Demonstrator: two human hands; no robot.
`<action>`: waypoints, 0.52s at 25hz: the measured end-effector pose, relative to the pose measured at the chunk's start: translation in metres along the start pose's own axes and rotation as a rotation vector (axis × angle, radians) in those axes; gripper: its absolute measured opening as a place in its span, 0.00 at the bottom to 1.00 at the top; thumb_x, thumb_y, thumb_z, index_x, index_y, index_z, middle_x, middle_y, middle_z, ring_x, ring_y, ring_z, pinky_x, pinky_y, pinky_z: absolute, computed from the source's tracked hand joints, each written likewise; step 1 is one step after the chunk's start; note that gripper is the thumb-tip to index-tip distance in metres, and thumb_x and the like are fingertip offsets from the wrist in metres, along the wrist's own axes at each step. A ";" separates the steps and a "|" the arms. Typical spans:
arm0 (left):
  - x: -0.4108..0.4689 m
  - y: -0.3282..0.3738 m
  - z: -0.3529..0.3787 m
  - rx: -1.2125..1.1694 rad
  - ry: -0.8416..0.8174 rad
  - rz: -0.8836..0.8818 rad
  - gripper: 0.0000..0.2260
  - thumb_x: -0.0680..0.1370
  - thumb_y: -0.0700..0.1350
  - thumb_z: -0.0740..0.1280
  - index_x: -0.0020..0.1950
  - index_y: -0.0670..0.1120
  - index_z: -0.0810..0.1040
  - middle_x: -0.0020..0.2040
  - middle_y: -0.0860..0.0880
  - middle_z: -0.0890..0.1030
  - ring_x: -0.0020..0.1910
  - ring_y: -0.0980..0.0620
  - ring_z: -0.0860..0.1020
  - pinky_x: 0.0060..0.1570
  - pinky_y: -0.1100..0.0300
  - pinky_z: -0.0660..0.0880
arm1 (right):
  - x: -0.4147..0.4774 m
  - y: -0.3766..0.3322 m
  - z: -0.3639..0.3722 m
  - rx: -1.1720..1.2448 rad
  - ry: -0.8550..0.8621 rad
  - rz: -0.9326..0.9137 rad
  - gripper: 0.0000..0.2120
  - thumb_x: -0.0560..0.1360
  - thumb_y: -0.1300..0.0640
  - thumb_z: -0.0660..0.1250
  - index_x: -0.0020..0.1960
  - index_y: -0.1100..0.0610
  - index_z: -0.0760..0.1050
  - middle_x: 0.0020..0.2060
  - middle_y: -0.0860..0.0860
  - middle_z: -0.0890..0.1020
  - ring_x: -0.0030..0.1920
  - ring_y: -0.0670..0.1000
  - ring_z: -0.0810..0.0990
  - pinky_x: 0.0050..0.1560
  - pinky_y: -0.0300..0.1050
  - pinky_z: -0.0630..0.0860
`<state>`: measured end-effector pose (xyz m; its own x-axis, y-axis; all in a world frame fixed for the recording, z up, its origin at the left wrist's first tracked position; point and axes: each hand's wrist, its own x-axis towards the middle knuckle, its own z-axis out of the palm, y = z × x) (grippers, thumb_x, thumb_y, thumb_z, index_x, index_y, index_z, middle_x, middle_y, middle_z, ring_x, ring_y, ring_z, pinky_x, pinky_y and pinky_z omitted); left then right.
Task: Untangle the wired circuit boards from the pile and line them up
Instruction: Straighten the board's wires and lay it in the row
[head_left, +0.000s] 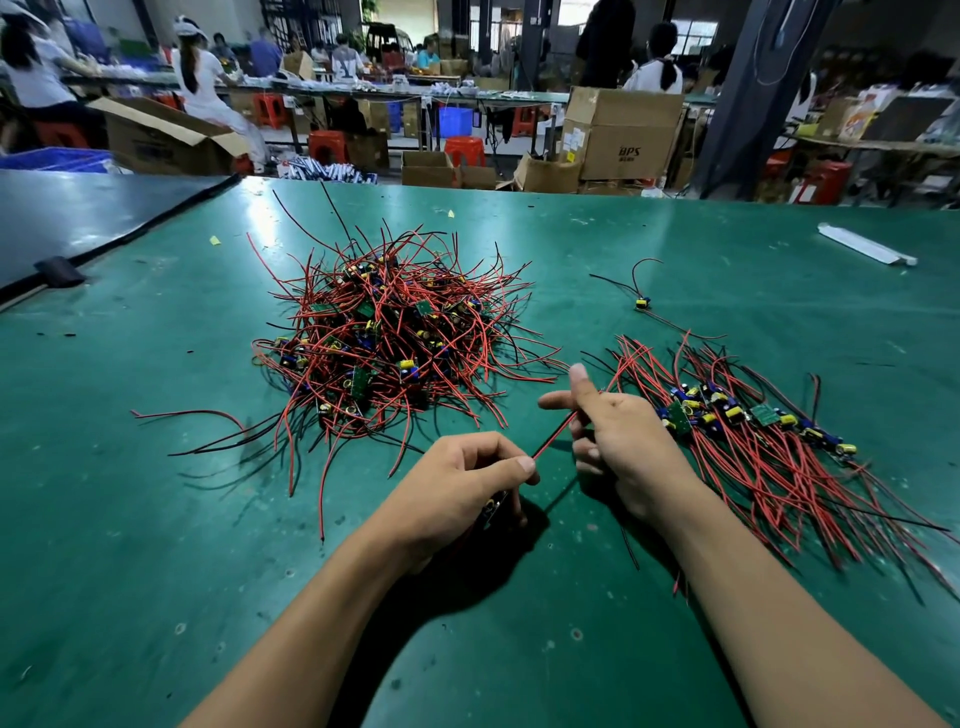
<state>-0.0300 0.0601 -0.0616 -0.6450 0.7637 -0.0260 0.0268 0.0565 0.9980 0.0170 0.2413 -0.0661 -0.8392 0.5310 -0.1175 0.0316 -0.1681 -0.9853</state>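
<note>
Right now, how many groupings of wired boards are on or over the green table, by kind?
Tangled pile: 1
Lined-up row: 1
Lone board lying apart: 1
Board in the left hand, its red wire pinched by the right hand: 1
Total: 4

We see only a sliver of the board (491, 512) under our left hand (457, 488); the sorted row (769, 457) runs off the right edge; workers (197, 78) at upper left are blurred.
</note>
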 end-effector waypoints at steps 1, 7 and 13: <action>0.000 0.000 0.000 -0.014 0.015 -0.011 0.06 0.79 0.41 0.67 0.42 0.42 0.81 0.29 0.45 0.79 0.32 0.47 0.78 0.36 0.60 0.73 | 0.000 -0.003 -0.002 0.085 0.019 0.028 0.25 0.79 0.39 0.64 0.50 0.62 0.82 0.26 0.47 0.69 0.20 0.44 0.60 0.20 0.35 0.57; 0.007 0.004 0.010 -0.291 0.247 -0.151 0.13 0.80 0.47 0.65 0.52 0.37 0.80 0.34 0.43 0.79 0.29 0.48 0.79 0.29 0.61 0.77 | -0.001 0.000 0.002 0.103 0.053 -0.100 0.24 0.66 0.35 0.72 0.47 0.54 0.80 0.30 0.47 0.71 0.21 0.45 0.63 0.21 0.36 0.59; 0.014 0.010 0.002 -0.659 0.256 -0.229 0.24 0.80 0.60 0.57 0.62 0.41 0.74 0.56 0.36 0.81 0.49 0.40 0.82 0.50 0.48 0.81 | -0.012 0.005 0.017 -0.187 0.041 -0.262 0.14 0.72 0.40 0.73 0.49 0.49 0.82 0.33 0.49 0.74 0.26 0.47 0.68 0.28 0.41 0.65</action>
<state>-0.0375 0.0725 -0.0520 -0.7395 0.6006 -0.3042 -0.5418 -0.2627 0.7984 0.0177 0.2201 -0.0677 -0.8096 0.5696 0.1421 -0.0803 0.1322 -0.9880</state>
